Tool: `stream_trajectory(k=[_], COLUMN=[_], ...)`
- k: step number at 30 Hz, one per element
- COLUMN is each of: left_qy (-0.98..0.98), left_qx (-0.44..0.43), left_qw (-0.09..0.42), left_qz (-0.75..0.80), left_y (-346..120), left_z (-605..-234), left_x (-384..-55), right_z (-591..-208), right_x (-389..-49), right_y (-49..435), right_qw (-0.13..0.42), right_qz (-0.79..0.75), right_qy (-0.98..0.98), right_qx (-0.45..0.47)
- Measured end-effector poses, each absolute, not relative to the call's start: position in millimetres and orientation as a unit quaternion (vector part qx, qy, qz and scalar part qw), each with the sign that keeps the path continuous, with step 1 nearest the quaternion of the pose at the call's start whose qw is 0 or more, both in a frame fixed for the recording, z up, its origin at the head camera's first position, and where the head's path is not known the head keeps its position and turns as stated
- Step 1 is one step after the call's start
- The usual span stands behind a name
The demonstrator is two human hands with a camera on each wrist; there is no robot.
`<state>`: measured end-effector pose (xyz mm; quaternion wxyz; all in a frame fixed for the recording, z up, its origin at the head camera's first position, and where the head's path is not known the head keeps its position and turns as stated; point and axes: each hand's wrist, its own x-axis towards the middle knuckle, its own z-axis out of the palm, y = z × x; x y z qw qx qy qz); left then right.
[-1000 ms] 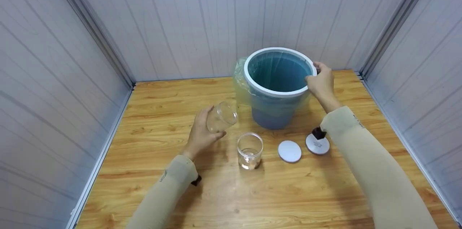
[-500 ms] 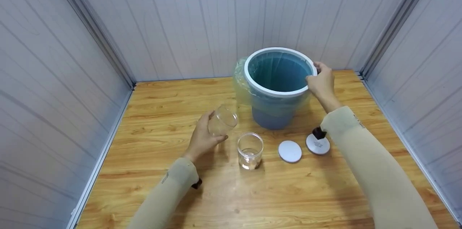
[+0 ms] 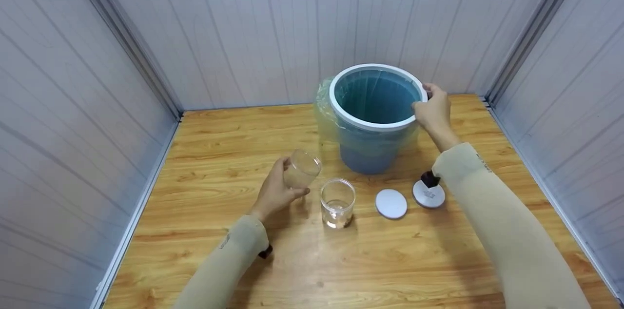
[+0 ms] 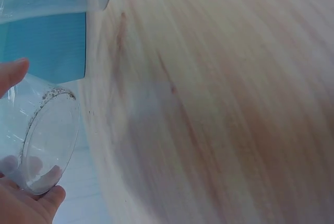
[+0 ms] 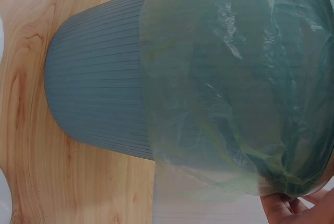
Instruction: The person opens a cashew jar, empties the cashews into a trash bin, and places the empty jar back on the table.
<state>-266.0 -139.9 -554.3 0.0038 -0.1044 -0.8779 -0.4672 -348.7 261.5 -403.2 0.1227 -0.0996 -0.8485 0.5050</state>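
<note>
A clear jar (image 3: pixel 303 168) is gripped by my left hand (image 3: pixel 277 193), tilted with its mouth leaning right, above the table. Dark specks cling along the base edge of this jar (image 4: pixel 51 140) in the left wrist view. Just to its right, a second clear jar (image 3: pixel 338 206) stands upright with some clear content low inside. My right hand (image 3: pixel 433 110) pinches the right side of the white rim of a blue trash can (image 3: pixel 366 158). A thin greenish bag (image 5: pixel 219 78) lines the can and hangs over its outside.
Two round white lids, one (image 3: pixel 391 204) plain and the other (image 3: pixel 429 195) with print, lie on the wooden table (image 3: pixel 219 163) in front of the can. Pale panelled walls (image 3: pixel 253 31) enclose the table at the back and sides.
My left hand has lowered the jar slightly toward me and turned it a little more upright. The right hand and the trash can have stayed put.
</note>
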Motion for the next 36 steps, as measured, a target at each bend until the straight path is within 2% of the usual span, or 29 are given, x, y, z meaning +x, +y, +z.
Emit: stream_trajectory(k=[13,21,36], left_qy=[-0.879,-0.874,-0.858], left_qx=[-0.099,-0.114,-0.112], left_qw=[-0.035,-0.039,-0.04], left_qz=[-0.464,-0.471,-0.499], left_y=[-141,-141,-144], left_z=[-561,-568,-574], left_x=[-263,-260,-257], right_z=[-404,-408,-398], right_x=[-349,-348,-347], right_y=[259,261,270], right_qw=[0.119,0.121,0.072], right_qz=[0.51,0.497,0.491], right_qy=[-0.845,-0.853,-0.863], right_qx=[-0.108,-0.109,-0.094])
